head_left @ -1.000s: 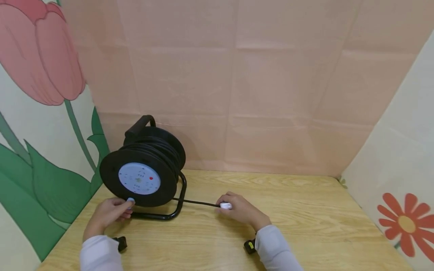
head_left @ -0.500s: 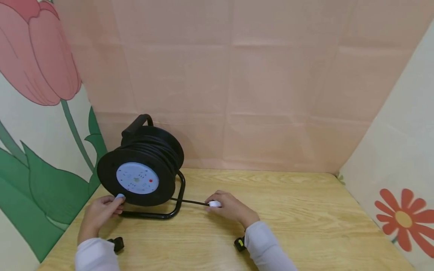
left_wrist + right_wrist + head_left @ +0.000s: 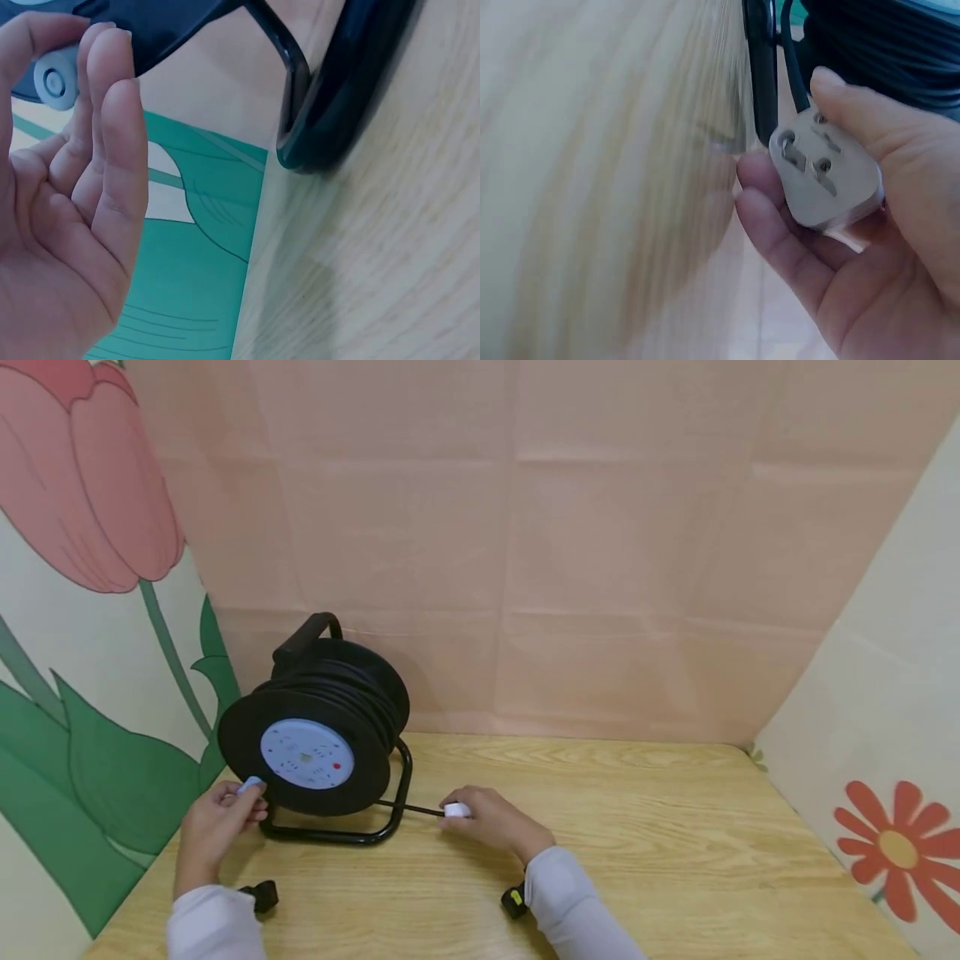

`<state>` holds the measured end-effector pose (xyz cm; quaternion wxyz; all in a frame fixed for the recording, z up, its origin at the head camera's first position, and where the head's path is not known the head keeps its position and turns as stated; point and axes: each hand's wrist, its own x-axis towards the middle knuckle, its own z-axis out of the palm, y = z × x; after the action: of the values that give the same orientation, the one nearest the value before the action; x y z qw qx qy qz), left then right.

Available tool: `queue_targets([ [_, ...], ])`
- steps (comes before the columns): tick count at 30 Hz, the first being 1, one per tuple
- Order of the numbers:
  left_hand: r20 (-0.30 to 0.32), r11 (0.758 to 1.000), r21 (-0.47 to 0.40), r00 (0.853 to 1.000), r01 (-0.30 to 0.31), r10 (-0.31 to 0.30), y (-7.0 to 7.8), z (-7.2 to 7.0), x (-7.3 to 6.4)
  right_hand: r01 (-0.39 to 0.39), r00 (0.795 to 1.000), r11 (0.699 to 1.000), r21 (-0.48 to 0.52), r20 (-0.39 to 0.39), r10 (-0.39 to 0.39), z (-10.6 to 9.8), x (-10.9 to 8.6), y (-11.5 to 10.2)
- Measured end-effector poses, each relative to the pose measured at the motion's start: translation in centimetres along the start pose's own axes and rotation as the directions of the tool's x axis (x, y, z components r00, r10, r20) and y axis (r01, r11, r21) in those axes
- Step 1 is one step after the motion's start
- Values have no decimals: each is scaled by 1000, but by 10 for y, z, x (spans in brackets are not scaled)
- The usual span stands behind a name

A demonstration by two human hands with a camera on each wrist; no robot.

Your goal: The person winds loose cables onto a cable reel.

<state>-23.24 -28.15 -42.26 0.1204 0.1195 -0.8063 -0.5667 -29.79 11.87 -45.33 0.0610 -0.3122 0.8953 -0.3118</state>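
Note:
A black cable reel [image 3: 244,727] stands upright at the table's left, wound with black cord and bearing a pale blue socket panel [image 3: 307,753] on its front. My left hand [image 3: 208,831] pinches a small pale blue-grey knob [image 3: 58,79] at the lower left rim between thumb and fingers. On the right, my right hand [image 3: 497,823] holds a white plug [image 3: 829,176], its metal pins facing the wrist camera. A short length of cord [image 3: 422,810] runs from the plug to the drum, past the black tube frame [image 3: 337,837].
The reel's carrying handle [image 3: 298,642] sticks up at the top. A pink sheet [image 3: 525,568] hangs behind the wooden table [image 3: 637,843], with flower-painted panels at either side. Each wrist wears a small black device [image 3: 513,900].
The knob in my left hand has gone left and up along the rim, and the drum has turned clockwise. My right hand and the plug have drawn closer to the reel, with less cord between.

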Motion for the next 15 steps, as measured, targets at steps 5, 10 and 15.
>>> queue_targets([
  [5, -69, 995, -93, 998, -23, 17, 3, 3, 0, 8, 1000, 1000, -11, 6, -8, 4, 6, -4],
  [10, -141, 988, -153, 990, -18, -4, 6, 5, 0, -1, 999, 1000, -23, 47, 2, 5, 10, -9],
  [15, -218, 967, -254, 975, -22, -35, 12, 7, 0, 2, 998, 1000, -17, 63, -1, 6, 16, -16],
])
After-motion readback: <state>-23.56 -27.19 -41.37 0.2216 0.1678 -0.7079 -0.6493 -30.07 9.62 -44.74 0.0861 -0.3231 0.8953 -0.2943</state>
